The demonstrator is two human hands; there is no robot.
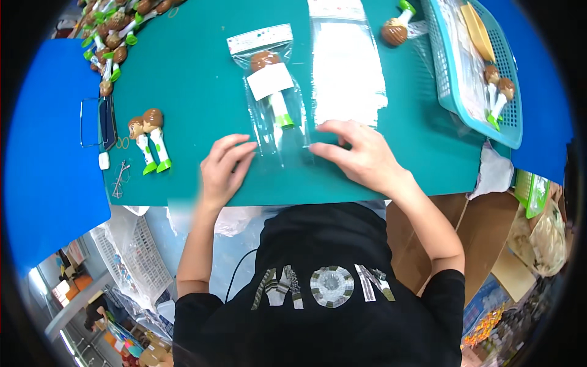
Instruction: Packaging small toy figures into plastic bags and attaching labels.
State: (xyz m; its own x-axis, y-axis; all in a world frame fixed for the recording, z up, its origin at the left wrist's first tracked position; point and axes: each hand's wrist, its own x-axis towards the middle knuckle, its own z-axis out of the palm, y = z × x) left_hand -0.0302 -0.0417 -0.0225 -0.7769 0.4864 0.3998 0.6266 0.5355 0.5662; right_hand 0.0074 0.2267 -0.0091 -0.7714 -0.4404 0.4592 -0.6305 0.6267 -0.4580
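On the green table before me lies a clear plastic bag (296,112) with a white printed header. Inside it is a doll-like figure (281,113) with a round brown head, a white stem and a green base; a white card (269,81) covers its middle. My left hand (225,168) rests by the bag's lower left edge, fingers bent and apart. At the lower right edge is my right hand (361,153), its thumb and forefinger apart. Whether either hand touches the film, I cannot tell. A stack of clear bags (345,67) lies beyond my right hand.
Two matching figures (150,137) lie at left, near thread snips (120,180) and a dark flat case (107,122). More figures (113,37) are heaped far left. At right stands a turquoise basket (449,79) holding bags, figures and a yellow scoop (477,30); another figure (396,27) lies beside it.
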